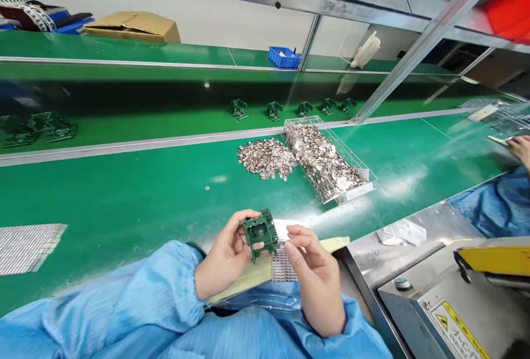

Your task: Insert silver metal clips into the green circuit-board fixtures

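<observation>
My left hand (pixel 221 265) grips a small green circuit board assembly (pixel 260 233) by its left side, thumb below and fingers behind. It is box-like, with a dark square opening facing me. Close to its right edge, my right hand (pixel 317 279) has thumb and forefinger drawn together; whatever may be between them is too small to make out. Beneath both hands lies a sheet of small metal pieces in rows (pixel 284 268), on yellowish paper (pixel 242 281). A white sheet (pixel 285 226) shows behind the fingers.
A clear tray (pixel 358 193) full of small metal pieces stands beyond my hands, beside a loose pile (pixel 267 158). Several green assemblies (pixel 304 109) line the belt behind. Another gridded sheet (pixel 28 248) lies left. At right are a metal machine (pixel 414 287) and a co-worker's hand (pixel 522 149).
</observation>
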Demonstrator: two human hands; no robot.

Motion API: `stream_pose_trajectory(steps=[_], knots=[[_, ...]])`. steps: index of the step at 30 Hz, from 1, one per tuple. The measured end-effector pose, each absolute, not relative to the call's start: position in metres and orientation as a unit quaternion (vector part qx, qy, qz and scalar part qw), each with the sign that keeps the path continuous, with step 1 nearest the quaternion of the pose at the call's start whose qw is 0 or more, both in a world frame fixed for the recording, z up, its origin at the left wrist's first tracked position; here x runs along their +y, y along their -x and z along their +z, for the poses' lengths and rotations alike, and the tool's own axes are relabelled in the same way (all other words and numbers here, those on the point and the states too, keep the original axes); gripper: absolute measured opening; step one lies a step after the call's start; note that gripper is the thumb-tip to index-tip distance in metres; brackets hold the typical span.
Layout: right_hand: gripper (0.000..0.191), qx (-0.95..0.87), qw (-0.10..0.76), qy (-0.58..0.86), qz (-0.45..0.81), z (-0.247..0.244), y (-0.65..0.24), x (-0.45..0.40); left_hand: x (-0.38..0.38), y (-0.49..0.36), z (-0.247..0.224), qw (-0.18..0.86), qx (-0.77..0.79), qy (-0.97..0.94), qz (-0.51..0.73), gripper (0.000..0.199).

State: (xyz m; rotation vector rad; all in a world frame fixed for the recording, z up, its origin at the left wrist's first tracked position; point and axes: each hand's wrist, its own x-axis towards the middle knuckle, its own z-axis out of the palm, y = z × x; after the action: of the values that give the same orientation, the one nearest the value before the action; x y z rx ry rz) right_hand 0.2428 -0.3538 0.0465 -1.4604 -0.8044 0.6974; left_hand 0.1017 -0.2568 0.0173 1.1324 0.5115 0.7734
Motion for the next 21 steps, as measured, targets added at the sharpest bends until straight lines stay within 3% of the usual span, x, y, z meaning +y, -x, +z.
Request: stream_pose_trajectory(steps=[15,21], knots=[[0.01,-0.395,0.59,0.67,0.217,0.027,-0.212,-0.352,-0.268,-0.096,0.01,0.74,0.161,-0.57,0.318,0.041],[0.01,-0.385,0.595,0.67,0.221,0.023,-0.21,-0.352,-0.268,-0.092,0.004,0.67,0.205,-0.643,0.311,0.031]])
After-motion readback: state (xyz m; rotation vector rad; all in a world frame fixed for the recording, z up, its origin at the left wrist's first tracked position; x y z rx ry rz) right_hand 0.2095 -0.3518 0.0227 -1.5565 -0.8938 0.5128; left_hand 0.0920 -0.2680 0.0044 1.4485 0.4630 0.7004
